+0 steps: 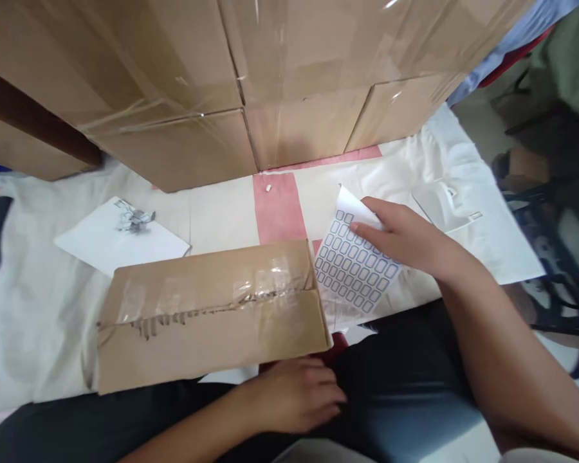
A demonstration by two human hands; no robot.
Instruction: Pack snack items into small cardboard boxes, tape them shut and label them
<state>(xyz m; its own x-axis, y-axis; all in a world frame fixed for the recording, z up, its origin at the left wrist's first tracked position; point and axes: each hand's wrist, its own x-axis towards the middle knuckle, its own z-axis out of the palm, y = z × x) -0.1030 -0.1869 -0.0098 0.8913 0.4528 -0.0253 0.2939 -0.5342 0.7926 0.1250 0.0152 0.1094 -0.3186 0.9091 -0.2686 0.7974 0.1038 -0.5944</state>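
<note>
I am laying my right hand (405,241) on the label sheet (354,267), fingers nearly flat, pinning it so it is not sliding while its far corner is curling up under my fingertips. The sheet is lying printed side up on the cloth (222,212), just right of the box (212,315); its long axis seems to be running away from me. My left hand (294,392) is resting loosely curled by the box's near edge, gripping nothing.
</note>
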